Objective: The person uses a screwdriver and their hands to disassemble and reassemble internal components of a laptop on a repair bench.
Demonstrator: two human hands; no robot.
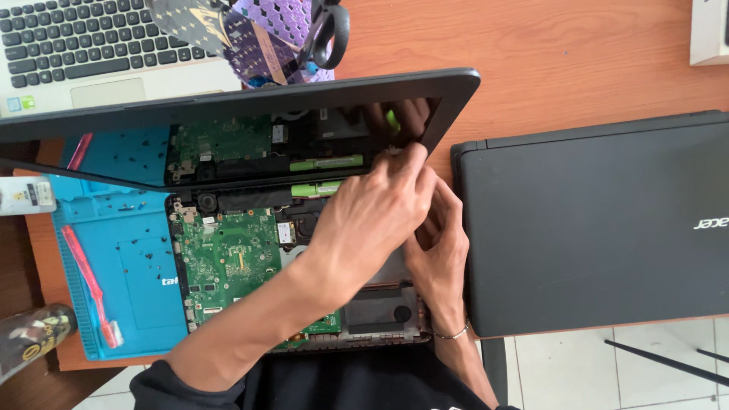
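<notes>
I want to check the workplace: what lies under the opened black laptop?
A blue work mat with small dark screws and a red plastic pry tool shows beside the opened black laptop; how far the mat reaches underneath is covered.

— any screens?
— one dark, glossy laptop screen (228,129), raised across the upper middle, black bezel, mirroring a green board.
— labels?
— small green and blue stickers (21,103) on the silver laptop's palm rest, top left; a pale logo (710,223) on the closed black laptop's lid, far right.
— packages?
— white box corner (710,34), top right.
</notes>
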